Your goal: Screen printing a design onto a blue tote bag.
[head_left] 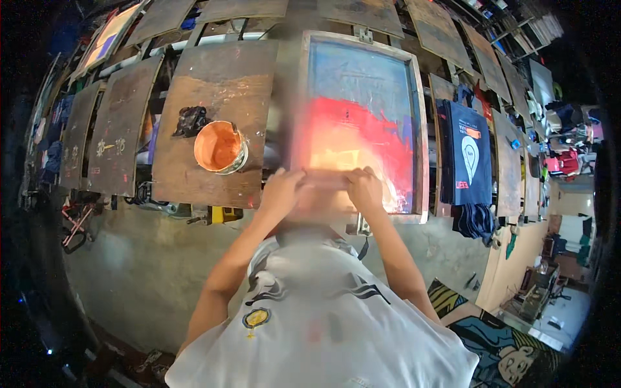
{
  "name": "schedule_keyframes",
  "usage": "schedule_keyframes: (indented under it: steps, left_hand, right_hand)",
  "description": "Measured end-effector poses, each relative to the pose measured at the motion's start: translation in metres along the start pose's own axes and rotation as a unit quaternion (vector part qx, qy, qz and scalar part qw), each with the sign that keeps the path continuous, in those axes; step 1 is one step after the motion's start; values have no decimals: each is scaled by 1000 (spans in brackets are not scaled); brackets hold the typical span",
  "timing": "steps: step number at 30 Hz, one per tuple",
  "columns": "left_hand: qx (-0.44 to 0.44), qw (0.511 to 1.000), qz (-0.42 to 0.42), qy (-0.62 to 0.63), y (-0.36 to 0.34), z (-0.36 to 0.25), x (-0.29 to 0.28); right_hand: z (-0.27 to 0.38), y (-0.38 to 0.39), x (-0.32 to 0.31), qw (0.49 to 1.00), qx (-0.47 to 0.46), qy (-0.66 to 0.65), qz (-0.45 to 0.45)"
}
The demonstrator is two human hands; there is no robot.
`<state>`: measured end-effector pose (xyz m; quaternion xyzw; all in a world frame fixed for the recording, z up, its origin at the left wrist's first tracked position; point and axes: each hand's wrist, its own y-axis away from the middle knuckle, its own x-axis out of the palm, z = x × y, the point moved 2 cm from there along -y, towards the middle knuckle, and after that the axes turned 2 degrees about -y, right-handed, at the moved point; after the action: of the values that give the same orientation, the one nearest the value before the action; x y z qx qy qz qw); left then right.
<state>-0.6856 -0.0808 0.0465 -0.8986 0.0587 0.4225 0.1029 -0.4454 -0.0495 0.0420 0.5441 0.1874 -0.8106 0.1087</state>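
Note:
Both my hands grip a squeegee [327, 182], a bar that lies crosswise over the lower part of a screen-printing frame and is partly blurred. My left hand [282, 191] is closed on its left end and my right hand [366, 189] on its right end. The wooden frame [420, 123] holds a blue-grey mesh [359, 71]. Red ink [349, 126] covers the mesh's middle and lower right, glowing bright orange close to the squeegee. A blurred vertical band hides the frame's left edge. A metal hinge clamp [364, 35] sits at the frame's far edge.
Left of the frame, an orange-stained bucket [244, 155] and a crumpled black plastic bag [191, 121] stand on a wooden board [178, 171]. Dark printed tote bags [469, 152] lie right of the frame. More boards [116, 129] line both sides. Concrete floor [142, 252] shows below.

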Motion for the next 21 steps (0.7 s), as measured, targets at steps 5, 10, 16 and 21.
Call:
schedule_keyframes:
  steps: [5,10,16,21]
  left_hand:
    - [-52,986,135,80,43,-3,-4]
    - [-11,992,115,41,26,11,1]
    - [9,993,48,105,-33,37,-3]
    - [13,980,190,51,-3,19,-21]
  right_hand:
    - [41,52,-14,996,30,36,70]
    - [48,44,-7,996,49,63,35]
    - [35,-3,14,989,79,91,-90]
    - [53,28,5,989,106,91,46]
